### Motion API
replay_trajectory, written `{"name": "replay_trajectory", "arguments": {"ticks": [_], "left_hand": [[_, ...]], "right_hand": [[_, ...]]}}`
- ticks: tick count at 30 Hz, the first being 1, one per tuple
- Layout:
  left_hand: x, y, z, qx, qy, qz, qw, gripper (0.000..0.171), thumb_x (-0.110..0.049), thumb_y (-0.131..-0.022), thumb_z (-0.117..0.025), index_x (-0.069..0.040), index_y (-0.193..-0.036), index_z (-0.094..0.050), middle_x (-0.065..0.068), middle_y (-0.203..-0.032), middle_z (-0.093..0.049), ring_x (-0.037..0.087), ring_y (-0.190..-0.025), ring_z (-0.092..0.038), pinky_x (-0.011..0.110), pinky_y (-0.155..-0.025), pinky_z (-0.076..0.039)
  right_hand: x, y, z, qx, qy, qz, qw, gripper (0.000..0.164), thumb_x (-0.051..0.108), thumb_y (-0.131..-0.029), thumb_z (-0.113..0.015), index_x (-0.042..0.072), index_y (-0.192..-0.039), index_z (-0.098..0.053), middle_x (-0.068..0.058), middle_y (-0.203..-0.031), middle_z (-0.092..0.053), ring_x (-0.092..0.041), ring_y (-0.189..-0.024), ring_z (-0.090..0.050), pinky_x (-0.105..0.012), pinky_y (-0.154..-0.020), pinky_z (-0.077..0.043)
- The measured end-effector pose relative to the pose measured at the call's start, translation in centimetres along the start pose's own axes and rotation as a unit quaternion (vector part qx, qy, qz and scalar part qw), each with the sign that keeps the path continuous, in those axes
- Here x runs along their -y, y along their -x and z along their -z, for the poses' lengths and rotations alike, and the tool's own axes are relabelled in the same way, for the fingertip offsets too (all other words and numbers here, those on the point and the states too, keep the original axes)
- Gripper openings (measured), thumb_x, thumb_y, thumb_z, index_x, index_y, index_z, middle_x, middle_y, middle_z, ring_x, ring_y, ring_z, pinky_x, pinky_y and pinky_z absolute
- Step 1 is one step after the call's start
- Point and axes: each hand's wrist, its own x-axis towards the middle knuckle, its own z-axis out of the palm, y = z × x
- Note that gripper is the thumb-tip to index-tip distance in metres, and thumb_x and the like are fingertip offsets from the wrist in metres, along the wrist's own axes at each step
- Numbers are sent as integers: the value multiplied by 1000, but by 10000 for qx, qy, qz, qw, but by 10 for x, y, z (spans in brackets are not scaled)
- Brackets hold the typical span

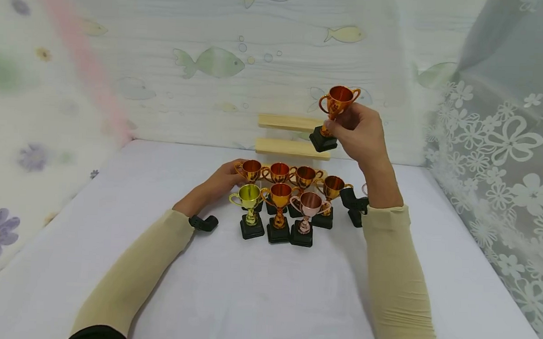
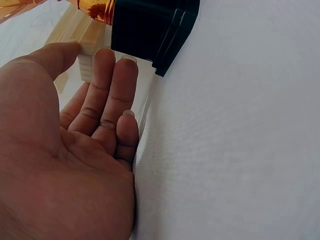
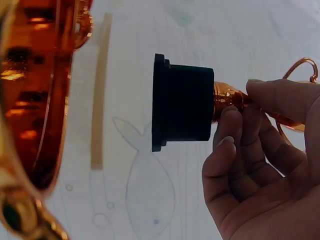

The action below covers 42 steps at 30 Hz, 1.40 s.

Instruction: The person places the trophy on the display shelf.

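Note:
My right hand (image 1: 362, 135) pinches the stem of an orange-bronze trophy cup (image 1: 339, 96) and holds it in the air, slightly tilted, in front of the top bars of a tiered wooden rack (image 1: 292, 148). The right wrist view shows thumb and fingers on the stem just above its black base (image 3: 185, 102). At the rack's left end is my left hand (image 1: 221, 183), its edge along the cloth. In the left wrist view its thumb and fingers hold the end of the rack (image 2: 91, 37), beside a trophy's black base (image 2: 145, 30).
Several orange and gold trophies (image 1: 279, 171) stand in a row by the rack's lower part. Before them stand a yellow-gold cup (image 1: 250, 196), an orange cup (image 1: 281, 196) and a rose-coloured cup (image 1: 310, 205). Another is partly hidden behind my right wrist. White cloth (image 1: 258, 294) covers the table.

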Motion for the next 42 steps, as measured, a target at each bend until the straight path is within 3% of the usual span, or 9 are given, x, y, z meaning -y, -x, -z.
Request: {"name": "replay_trajectory", "arguments": {"ticks": [9, 18, 30, 42], "left_hand": [[-3, -3, 0, -80, -90, 39, 9999, 43, -13, -98, -53, -14, -141, -51, 7, -121, -65, 24, -103, -56, 36, -88, -46], [-1, 1, 1, -151, -10, 100, 9998, 42, -14, -100, -52, -10, -142, -49, 12, -123, -63, 25, -105, -59, 36, -88, -47], [2, 0, 0, -97, -12, -112, 9999, 41, -12, -100, -52, -12, -142, -51, 8, -121, -65, 22, -103, -59, 36, -87, -46], [2, -3, -5, -41, 25, 21, 10000, 43, -10, -99, -52, -12, -142, -50, 10, -120, -65, 23, -101, -58, 37, -88, -49]], "right_hand": [[17, -14, -12, 1020, 327, -57, 9942, 30, 24, -92, -71, 6, -116, -66, -9, -94, -65, -23, -83, -57, -31, -74, -48], [40, -49, -18, 1876, 713, -791, 9764, 37, 32, -92, -70, 9, -119, -62, -6, -110, -62, -22, -97, -61, -38, -87, -52], [69, -87, -13, 1595, 266, -1619, 9735, 42, 27, -92, -71, 6, -127, -59, -6, -114, -65, -20, -91, -64, -28, -87, -52], [69, -111, -53, 1639, 503, -2019, 9643, 42, 22, -89, -74, 4, -124, -59, -5, -105, -68, -18, -81, -70, -23, -75, -55]]}}
